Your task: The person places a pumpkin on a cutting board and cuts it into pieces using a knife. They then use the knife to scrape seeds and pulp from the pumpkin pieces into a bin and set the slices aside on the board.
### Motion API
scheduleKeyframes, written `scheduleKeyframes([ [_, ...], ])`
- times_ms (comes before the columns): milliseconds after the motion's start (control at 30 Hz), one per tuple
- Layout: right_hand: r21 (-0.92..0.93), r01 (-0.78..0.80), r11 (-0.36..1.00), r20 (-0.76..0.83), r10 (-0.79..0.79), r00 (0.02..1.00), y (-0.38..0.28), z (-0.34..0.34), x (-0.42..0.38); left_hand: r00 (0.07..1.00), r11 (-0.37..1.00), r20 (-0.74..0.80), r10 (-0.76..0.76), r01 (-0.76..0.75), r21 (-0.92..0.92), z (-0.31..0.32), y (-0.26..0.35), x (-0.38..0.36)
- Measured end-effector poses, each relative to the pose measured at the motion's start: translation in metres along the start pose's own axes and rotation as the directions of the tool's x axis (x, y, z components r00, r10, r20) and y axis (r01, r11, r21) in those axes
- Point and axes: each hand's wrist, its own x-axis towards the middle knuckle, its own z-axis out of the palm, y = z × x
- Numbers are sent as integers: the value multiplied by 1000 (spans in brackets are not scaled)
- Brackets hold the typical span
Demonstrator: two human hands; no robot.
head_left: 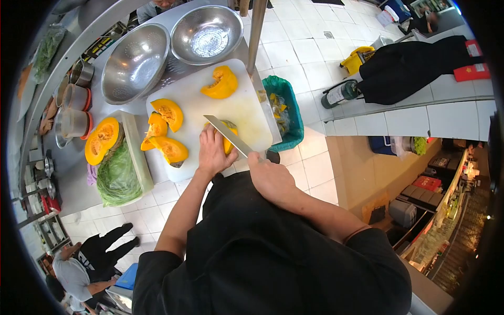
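Observation:
My right hand (270, 176) is closed round the handle of a kitchen knife (229, 136), whose blade slants up and left across a pumpkin piece (229, 145). With bent fingers, my left hand (212, 153) presses on that same piece beside the blade. Both are over the white cutting board (247, 110), near its front edge. Left of my hands lie several orange pumpkin wedges (168, 114), some overlapping. Another pumpkin piece (220, 83) sits alone toward the back of the board. The blade partly hides the piece under my left hand.
Two metal colanders (137, 63) stand behind the board. On the left, a tray (137, 152) holds a pumpkin half (102, 140) and a bagged green vegetable (118, 176). A teal-lined bin (296, 118) with scraps stands right of the board. A person (86, 260) is at lower left.

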Motion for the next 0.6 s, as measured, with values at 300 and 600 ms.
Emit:
scheduleKeyframes([
  [300, 130, 48, 990, -92, -36, 995, 2, 13, 48, 1000, 999, -25, 19, -20, -32, 0, 2, 0],
  [600, 250, -81, 965, 48, 71, 996, 32, 40, 69, 1000, 999, -2, 25, -25, -42, 0, 1, -3],
])
